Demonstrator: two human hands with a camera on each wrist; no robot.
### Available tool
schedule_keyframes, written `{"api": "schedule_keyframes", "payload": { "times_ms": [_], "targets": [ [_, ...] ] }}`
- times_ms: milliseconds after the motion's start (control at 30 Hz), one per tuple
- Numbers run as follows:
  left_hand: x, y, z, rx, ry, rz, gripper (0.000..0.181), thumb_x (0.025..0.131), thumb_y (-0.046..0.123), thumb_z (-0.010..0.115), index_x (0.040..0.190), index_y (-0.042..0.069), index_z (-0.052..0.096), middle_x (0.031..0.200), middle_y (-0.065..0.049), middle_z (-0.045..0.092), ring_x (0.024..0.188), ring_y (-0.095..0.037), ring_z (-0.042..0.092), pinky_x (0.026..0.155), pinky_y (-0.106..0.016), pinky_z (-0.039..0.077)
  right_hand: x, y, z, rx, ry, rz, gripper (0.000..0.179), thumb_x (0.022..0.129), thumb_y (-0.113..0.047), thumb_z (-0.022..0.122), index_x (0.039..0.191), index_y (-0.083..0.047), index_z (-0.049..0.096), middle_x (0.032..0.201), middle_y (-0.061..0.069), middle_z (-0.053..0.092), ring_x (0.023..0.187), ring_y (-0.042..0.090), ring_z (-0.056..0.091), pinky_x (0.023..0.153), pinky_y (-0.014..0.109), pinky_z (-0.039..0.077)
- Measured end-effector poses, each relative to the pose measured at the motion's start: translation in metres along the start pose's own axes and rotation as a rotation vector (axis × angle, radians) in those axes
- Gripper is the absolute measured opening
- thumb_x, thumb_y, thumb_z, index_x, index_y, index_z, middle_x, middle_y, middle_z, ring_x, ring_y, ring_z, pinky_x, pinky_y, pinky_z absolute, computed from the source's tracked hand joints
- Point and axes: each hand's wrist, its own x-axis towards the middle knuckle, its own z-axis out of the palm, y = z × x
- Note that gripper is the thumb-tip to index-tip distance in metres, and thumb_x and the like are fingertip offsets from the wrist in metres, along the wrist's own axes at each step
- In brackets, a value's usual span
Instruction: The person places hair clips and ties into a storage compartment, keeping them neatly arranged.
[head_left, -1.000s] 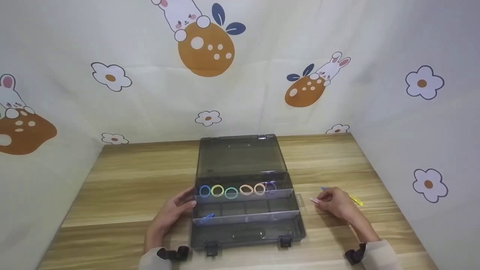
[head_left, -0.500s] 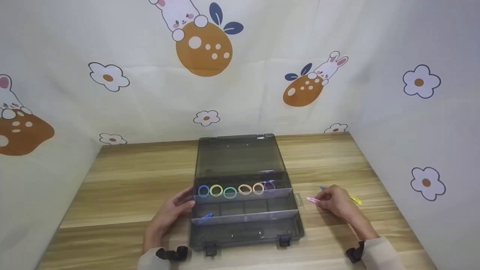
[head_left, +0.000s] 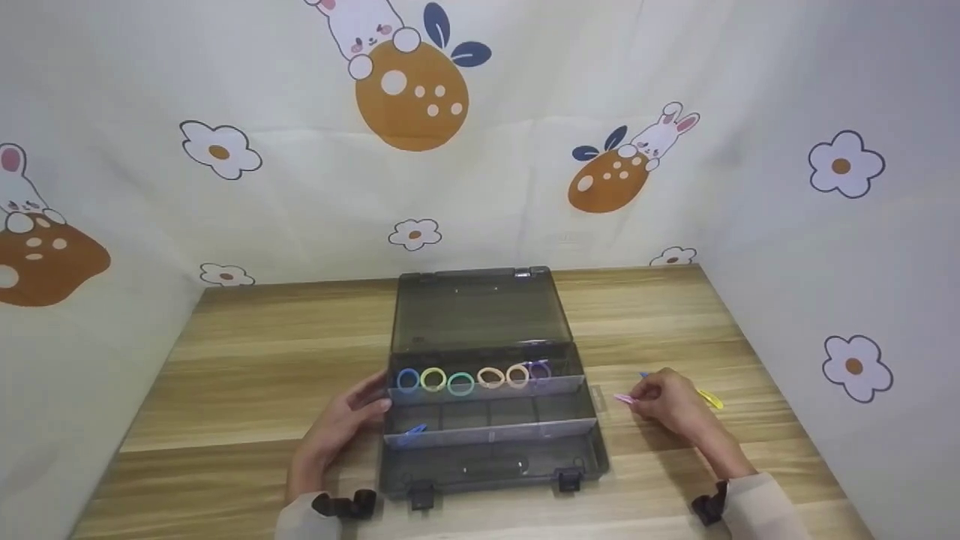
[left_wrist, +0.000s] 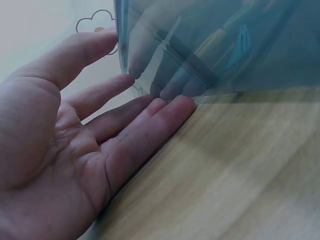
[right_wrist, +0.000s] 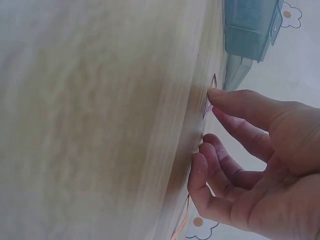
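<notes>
The right hand (head_left: 670, 403) pinches a pink clip (head_left: 622, 398), perhaps touching the table (head_left: 277, 345); the left hand (head_left: 339, 422), its grip wide, rests against the box (head_left: 495, 484).

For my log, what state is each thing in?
Smoky grey plastic box: open
Two dark plastic latches: undone
Coloured round rings: in box's back row
Slim pink clip: pinched in right grip
Slim blue clip: in middle row
Slim yellow clip: partly hidden
Small blue thing: mostly hidden

pink clip (head_left: 623, 399), pinched, beside open grey case (head_left: 517, 454)
</notes>
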Motion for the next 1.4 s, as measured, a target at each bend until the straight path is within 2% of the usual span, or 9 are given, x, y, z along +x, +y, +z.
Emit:
{"api": "schedule_keyframes", "payload": {
  "times_ms": [367, 600, 833, 1033, 1233, 1300, 1400],
  "targets": [
    [0.001, -0.002, 0.0, -0.003, -0.003, 0.008, 0.067, 0.095, 0.012, 0.066, 0.151, -0.006, 0.035, 0.154, -0.029, 0.041, 0.143, -0.041, 0.041, 0.099, -0.019, 0.049, 0.007, 0.0, 0.002, -0.022, 0.005, -0.013, 0.006, 0.077, -0.003, 0.081, 0.079, -0.006, 0.077, 0.079, 0.004, 0.07, 0.071, 0.01, 0.057, 0.063, 0.02, 0.046],
    [0.001, -0.003, -0.001, 0.006, -0.006, -0.014, 0.067, 0.096, 0.016, 0.066, 0.153, 0.0, 0.036, 0.153, -0.025, 0.045, 0.144, -0.04, 0.041, 0.098, -0.017, 0.048, 0.011, -0.001, 0.001, -0.079, 0.008, -0.021, 0.005, 0.078, -0.003, 0.079, 0.076, -0.006, 0.077, 0.072, 0.001, 0.071, 0.064, 0.011, 0.054, 0.059, 0.023, 0.044],
    [0.0, -0.003, 0.0, -0.006, -0.007, -0.016, 0.067, 0.095, 0.015, 0.067, 0.153, 0.0, 0.035, 0.153, -0.025, 0.045, 0.144, -0.04, 0.041, 0.099, -0.017, 0.048, 0.012, -0.002, 0.002, -0.058, -0.015, 0.014, 0.005, 0.077, -0.003, 0.079, 0.077, -0.007, 0.076, 0.073, 0.001, 0.071, 0.066, 0.012, 0.055, 0.062, 0.027, 0.046],
    [0.001, -0.003, 0.0, -0.008, -0.01, -0.012, 0.067, 0.096, 0.014, 0.065, 0.153, -0.002, 0.034, 0.153, -0.027, 0.044, 0.143, -0.041, 0.041, 0.098, -0.022, 0.051, 0.01, -0.021, -0.002, -0.04, 0.018, 0.008, 0.004, 0.078, -0.008, 0.079, 0.081, -0.008, 0.077, 0.089, 0.008, 0.074, 0.08, 0.018, 0.061, 0.072, 0.031, 0.051],
    [0.001, -0.003, -0.001, 0.01, -0.026, 0.01, 0.068, 0.096, 0.016, 0.066, 0.153, -0.002, 0.033, 0.153, -0.027, 0.043, 0.143, -0.041, 0.042, 0.1, -0.021, 0.05, 0.007, -0.048, -0.005, -0.018, 0.079, -0.038, 0.005, 0.08, -0.009, 0.076, 0.085, -0.011, 0.078, 0.108, 0.014, 0.071, 0.106, 0.033, 0.065, 0.091, 0.048, 0.053],
    [0.001, -0.004, -0.001, 0.006, -0.026, 0.016, 0.068, 0.096, 0.016, 0.066, 0.153, -0.003, 0.033, 0.153, -0.028, 0.043, 0.142, -0.041, 0.042, 0.1, -0.022, 0.051, 0.008, -0.057, -0.005, 0.006, 0.086, -0.075, 0.005, 0.081, -0.009, 0.077, 0.086, -0.012, 0.078, 0.107, 0.013, 0.071, 0.107, 0.034, 0.065, 0.092, 0.05, 0.054],
    [0.001, -0.004, -0.001, 0.0, -0.024, 0.016, 0.068, 0.096, 0.016, 0.066, 0.153, -0.002, 0.033, 0.153, -0.028, 0.043, 0.141, -0.041, 0.043, 0.099, -0.023, 0.052, 0.009, -0.071, -0.003, 0.039, 0.105, -0.118, 0.005, 0.081, -0.01, 0.079, 0.086, -0.013, 0.078, 0.104, 0.01, 0.072, 0.105, 0.03, 0.066, 0.087, 0.045, 0.055]
  ]
}}
